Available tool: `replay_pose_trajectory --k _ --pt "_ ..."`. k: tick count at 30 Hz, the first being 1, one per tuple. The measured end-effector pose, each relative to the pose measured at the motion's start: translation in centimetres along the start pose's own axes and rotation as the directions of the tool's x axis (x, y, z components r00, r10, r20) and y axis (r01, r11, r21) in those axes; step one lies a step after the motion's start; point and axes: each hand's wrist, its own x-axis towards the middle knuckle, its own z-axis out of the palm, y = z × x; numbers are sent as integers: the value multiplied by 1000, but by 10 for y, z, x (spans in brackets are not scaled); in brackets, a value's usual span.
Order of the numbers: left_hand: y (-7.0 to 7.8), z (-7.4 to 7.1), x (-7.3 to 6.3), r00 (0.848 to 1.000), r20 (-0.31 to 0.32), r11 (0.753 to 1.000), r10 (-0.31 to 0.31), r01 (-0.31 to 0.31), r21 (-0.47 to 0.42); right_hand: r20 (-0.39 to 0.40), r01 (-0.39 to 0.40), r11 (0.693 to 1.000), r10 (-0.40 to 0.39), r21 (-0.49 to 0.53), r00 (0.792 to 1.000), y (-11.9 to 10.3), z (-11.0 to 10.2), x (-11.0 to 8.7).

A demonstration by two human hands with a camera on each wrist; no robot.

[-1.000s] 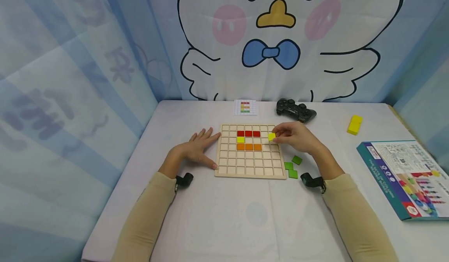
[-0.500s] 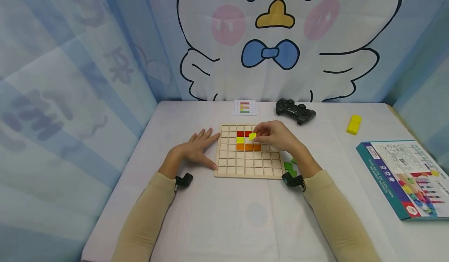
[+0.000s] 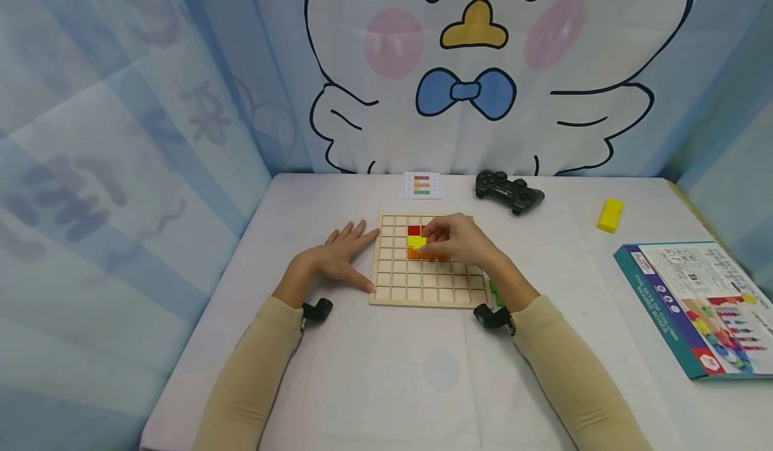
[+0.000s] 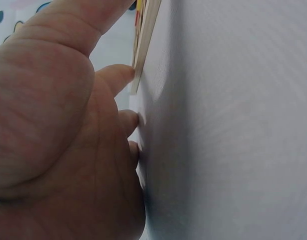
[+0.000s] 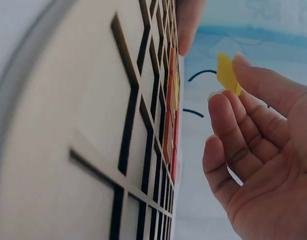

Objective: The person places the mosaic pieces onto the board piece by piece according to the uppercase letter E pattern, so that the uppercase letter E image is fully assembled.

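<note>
A wooden grid board [image 3: 423,291] lies on the table. My left hand [image 3: 339,260] rests flat beside its left side, fingers spread, with thumb and forefinger at the board's edge. Over the grid, my right hand [image 3: 464,241] pinches a yellow tile [image 5: 226,74] between thumb and fingertips, held above the surface. In the grid are red tiles [image 3: 413,230], orange tiles [image 3: 413,254] and a yellow tile [image 5: 176,92]; my right fingers hide part of these rows in the head view. Green tiles [image 3: 495,292] lie off the board's right side, mostly covered by my right wrist.
Behind the board are a card [image 3: 422,185] printed with a coloured grid pattern and a black game controller [image 3: 509,191]. Towards the right lie a yellow block [image 3: 610,215] and a flat game box [image 3: 700,310]. A curtain with a cartoon figure hangs at the back.
My right hand has carried the yellow tile leftward from the board's right edge to the coloured rows, and its forearm now covers most of the green tiles. My left hand has stayed put.
</note>
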Motion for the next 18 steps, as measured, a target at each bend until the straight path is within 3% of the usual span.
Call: replay_pose_trajectory --k 18 --pt "0 0 -1 1000 -6 1000 13 -14 -19 101 43 995 -34 -90 994 1 16 1"
